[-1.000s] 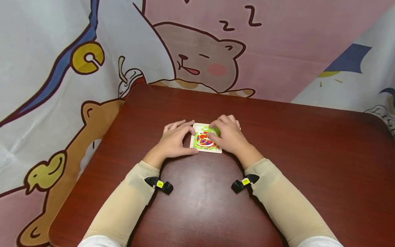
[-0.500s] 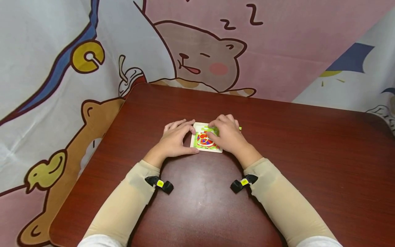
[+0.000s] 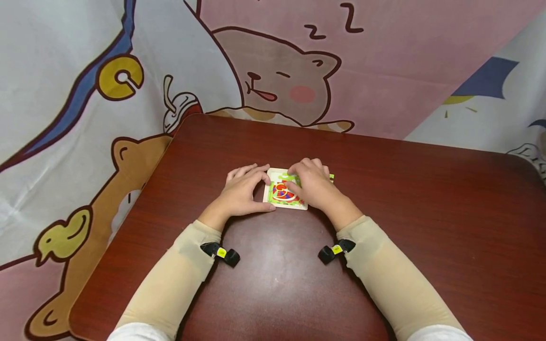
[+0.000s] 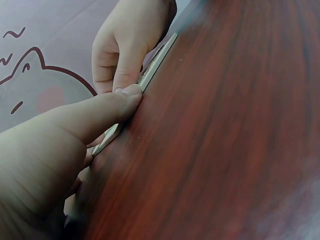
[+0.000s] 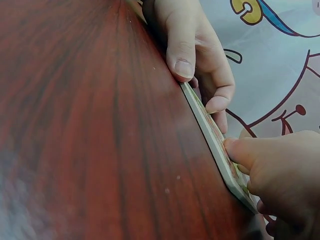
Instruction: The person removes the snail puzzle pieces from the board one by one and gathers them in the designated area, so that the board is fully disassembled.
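In the head view a small square puzzle board [image 3: 268,194] with a pale rim lies flat on the table, its picture of a red and blue spiral on green. My left hand [image 3: 241,192] grips the board's left side, the thumb against the near edge and the fingers toward the far left. Over the board's right part is my right hand [image 3: 317,184], thumb and index finger pinching a green puzzle piece [image 3: 294,179] at the upper right of the picture. The hand covers much of that piece. Both wrist views show the board's pale edge [image 5: 207,127] low against the tabletop.
A bit of green [image 3: 332,176] shows just right of my right hand, mostly hidden by it. The dark red wooden table [image 3: 426,213] extends widely on the right. A printed cloth [image 3: 375,71] hangs behind the table and along its left side.
My right hand has shifted very slightly left, uncovering more of the green bit beside it. The left hand keeps its place on the puzzle board.
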`<state>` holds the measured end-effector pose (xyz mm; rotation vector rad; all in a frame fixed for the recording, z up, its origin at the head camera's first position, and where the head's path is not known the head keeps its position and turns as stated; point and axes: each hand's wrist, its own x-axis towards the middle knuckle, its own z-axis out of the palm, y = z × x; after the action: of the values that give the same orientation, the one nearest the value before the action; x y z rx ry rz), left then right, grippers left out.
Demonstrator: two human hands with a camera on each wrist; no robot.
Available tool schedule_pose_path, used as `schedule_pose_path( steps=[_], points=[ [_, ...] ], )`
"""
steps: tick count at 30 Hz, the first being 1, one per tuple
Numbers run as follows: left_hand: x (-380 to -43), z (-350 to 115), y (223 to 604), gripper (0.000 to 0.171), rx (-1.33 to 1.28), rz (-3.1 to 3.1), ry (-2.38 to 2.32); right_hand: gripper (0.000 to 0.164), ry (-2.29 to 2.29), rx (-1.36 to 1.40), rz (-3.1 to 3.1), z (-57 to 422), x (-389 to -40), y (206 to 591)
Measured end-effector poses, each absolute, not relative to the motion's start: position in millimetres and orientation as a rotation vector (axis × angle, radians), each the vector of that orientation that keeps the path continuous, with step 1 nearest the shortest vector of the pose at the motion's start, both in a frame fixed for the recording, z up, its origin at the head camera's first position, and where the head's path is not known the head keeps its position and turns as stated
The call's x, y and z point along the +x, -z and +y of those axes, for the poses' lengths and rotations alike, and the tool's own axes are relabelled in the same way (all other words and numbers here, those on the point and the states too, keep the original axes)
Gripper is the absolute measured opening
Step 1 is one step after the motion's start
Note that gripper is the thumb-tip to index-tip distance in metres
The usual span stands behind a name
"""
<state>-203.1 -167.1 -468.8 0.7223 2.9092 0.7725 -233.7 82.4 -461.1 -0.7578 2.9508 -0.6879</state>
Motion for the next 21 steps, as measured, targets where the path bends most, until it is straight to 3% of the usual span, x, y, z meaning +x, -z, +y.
schedule_pose_path(
  steps=[21],
  points=[
    [-204.0,-166.9,468.2,0.056,0.726,2.905,-0.765,0.037,0.655,-0.674,2.92,78.0,-233.2,456.9]
  ],
)
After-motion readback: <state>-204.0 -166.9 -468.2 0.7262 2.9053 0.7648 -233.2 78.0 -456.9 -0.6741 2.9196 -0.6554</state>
